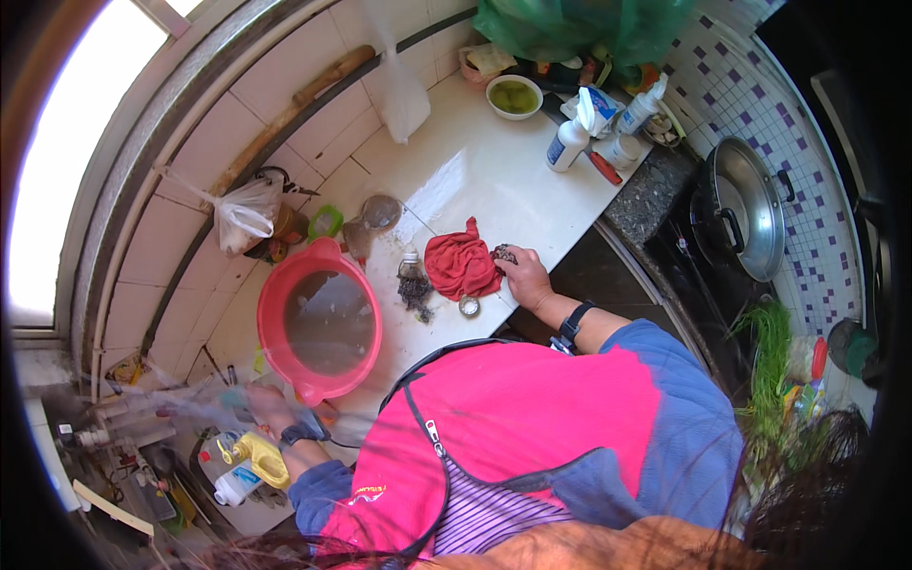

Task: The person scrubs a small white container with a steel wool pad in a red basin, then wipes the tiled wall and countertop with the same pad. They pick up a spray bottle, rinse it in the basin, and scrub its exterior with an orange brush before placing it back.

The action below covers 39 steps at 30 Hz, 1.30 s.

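My right hand (525, 277) rests on the white counter, fingers closed round a small dark, speckled scouring pad (504, 254). Directly left of it lies a crumpled red cloth (458, 262), close to my fingertips. Beyond the cloth's left side is a small clear bottle (409, 258) with a tangled dark mesh (415, 291) against it. A small round metallic ring or lid (468, 306) sits near the counter's front edge. My left hand (274, 408) is low at the left, beside a pink basin (371, 353) of murky water; blur and stray hair hide its fingers.
Spray bottles (567, 144) and a bowl of greenish liquid (514, 97) stand at the back right. A metal wok (760, 214) is on the stove at the right. Below my left hand are a yellow bottle (258, 458) and a white jug (236, 484). A white bag (245, 217) hangs by the wall.
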{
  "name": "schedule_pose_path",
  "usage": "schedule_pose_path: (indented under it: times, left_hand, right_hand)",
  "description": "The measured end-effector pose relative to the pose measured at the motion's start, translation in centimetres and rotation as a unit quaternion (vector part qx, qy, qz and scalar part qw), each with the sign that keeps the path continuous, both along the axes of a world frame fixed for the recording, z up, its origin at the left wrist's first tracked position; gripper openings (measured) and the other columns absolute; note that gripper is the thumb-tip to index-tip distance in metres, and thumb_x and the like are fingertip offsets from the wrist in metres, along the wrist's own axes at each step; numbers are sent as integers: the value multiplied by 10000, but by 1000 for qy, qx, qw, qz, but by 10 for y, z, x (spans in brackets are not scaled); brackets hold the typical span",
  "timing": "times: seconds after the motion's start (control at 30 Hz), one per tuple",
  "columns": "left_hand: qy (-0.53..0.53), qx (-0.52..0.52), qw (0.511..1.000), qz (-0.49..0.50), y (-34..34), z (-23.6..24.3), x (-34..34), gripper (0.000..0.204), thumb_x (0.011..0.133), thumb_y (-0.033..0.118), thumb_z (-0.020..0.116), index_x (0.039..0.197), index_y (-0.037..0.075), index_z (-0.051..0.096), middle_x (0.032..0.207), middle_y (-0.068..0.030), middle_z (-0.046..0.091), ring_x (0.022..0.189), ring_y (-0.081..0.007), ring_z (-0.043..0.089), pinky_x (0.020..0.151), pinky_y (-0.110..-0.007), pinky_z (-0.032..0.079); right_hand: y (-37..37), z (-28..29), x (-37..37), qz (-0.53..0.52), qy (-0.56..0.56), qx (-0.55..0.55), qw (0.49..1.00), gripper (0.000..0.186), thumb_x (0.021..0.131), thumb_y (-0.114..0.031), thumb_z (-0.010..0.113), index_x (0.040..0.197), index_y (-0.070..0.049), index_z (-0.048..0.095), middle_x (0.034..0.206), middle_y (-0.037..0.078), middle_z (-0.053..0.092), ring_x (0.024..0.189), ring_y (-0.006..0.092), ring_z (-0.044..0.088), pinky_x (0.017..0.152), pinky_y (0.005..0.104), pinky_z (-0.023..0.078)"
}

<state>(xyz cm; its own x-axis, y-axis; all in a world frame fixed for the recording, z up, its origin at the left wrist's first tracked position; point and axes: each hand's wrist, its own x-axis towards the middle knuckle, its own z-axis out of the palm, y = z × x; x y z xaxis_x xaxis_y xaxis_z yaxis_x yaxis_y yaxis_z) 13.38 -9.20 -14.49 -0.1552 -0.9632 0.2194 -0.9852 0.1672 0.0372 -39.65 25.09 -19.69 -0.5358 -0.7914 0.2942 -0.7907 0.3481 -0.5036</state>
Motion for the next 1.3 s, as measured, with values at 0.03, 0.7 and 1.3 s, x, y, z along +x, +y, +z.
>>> schedule_pose_path:
  times: [0.03, 0.7, 1.3]
  left_hand:
    - [0, 15, 1000, 13, 3, 3, -3, 328, 774, 90, 574, 1066, -60, 583, 969, -254, 647, 889, -416, 629, 805, -472, 510]
    - [110, -80, 989, -59, 94, 92, -64, 390, 836, 65, 575, 1204, -61, 594, 1275, -267, 572, 1199, -400, 545, 1067, -450, 401]
    - [168, -71, 982, -51, 134, 122, -88, 366, 834, -5, 582, 1197, -48, 584, 1245, -227, 597, 1143, -362, 588, 922, -403, 505]
  right_hand:
    - [-2, 5, -5, 20, -43, -3, 999, 290, 787, -43, 592, 1007, -175, 727, 1148, 114, 626, 1029, 351, 575, 908, 427, 499]
    - [13, 26, -30, 205, -104, -28, 973, 62, 718, -114, 632, 743, -147, 679, 814, 55, 621, 837, 271, 608, 740, 393, 506]
    - [58, 25, -120, -116, 83, 29, 989, 64, 780, -207, 673, 751, -151, 663, 852, 50, 602, 823, 278, 606, 700, 400, 503]
